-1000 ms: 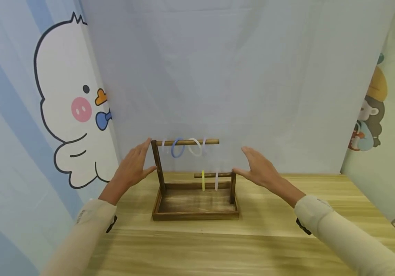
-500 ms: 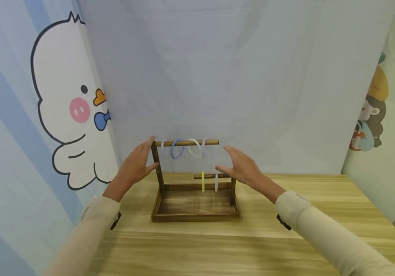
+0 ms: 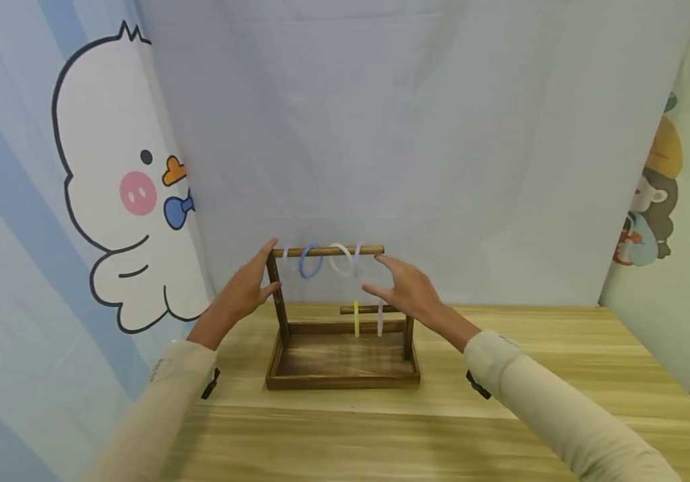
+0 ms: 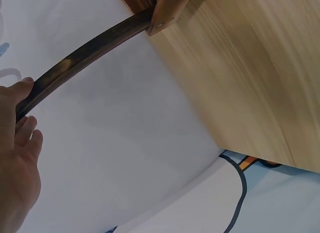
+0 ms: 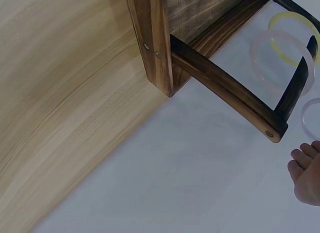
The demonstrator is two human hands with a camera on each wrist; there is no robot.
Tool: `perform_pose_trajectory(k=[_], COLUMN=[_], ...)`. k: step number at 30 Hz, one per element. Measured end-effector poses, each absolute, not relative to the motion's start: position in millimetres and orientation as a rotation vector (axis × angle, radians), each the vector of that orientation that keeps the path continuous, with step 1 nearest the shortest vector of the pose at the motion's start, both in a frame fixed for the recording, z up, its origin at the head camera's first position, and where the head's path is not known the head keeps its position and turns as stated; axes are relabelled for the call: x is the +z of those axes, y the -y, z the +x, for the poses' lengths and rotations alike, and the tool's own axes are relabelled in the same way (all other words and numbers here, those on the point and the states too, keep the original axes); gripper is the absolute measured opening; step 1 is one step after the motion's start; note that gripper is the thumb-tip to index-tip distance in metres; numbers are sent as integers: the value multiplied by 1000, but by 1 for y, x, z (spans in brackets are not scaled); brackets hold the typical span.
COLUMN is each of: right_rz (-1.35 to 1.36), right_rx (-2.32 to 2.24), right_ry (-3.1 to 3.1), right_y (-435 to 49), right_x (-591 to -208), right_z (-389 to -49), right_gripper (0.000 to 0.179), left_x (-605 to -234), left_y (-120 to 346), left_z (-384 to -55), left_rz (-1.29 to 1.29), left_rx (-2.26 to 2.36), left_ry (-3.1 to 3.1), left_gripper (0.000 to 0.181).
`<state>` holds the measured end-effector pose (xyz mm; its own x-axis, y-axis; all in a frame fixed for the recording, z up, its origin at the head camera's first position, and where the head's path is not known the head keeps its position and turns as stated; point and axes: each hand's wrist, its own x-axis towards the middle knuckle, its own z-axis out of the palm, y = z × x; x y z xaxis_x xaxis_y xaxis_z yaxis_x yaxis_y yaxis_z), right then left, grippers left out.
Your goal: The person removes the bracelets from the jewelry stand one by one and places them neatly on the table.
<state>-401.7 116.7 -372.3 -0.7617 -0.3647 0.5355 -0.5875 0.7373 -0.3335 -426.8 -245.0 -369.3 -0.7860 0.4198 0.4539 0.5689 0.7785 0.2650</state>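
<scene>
A dark wooden rack (image 3: 345,383) stands on the table, with a tall left post (image 3: 281,308) and a shorter right one. From its upper bar (image 3: 375,250) hang a blue ring (image 3: 302,264), a white ring (image 3: 341,274) and pale lilac rings. A yellow ring (image 3: 357,323) and a pale ring (image 3: 380,323) hang on the lower bar (image 3: 347,310). My left hand (image 3: 242,288) is at the top of the tall post, thumb and fingers either side of it. My right hand (image 3: 411,288), fingers extended, overlaps the lower bar; its fingertips are right at the upper bar's free end.
The wood-grain table (image 3: 320,442) extends in front of the rack and to its right. A plain grey cloth (image 3: 441,134) hangs behind it. Printed cartoon curtains (image 3: 104,120) flank both sides.
My right hand has moved left, from right of the rack to the upper bar's end. The left hand has shifted slightly right against the tall post. The rings hang as before.
</scene>
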Motion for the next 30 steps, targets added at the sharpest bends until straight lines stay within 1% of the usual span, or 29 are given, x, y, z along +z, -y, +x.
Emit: perform_pose_trajectory(k=[6, 15, 21, 30], right_rz=[745, 739, 701, 708], right_rx=[752, 915, 1013, 1105], right_ry=[2418, 2365, 2339, 2244], right_y=[-108, -94, -87, -82], right_x=[-373, -375, -378, -381], right_z=[-406, -409, -410, -412], right_gripper=[67, 61, 55, 44], left_x=[-376, -382, -383, -384], left_y=[246, 245, 243, 241], left_z=[-431, -431, -430, -432], left_rz=[-810, -799, -779, -758], left_rx=[-700, -898, -950, -978], left_ry=[2516, 2417, 2371, 2389], left_gripper=[96, 92, 86, 85])
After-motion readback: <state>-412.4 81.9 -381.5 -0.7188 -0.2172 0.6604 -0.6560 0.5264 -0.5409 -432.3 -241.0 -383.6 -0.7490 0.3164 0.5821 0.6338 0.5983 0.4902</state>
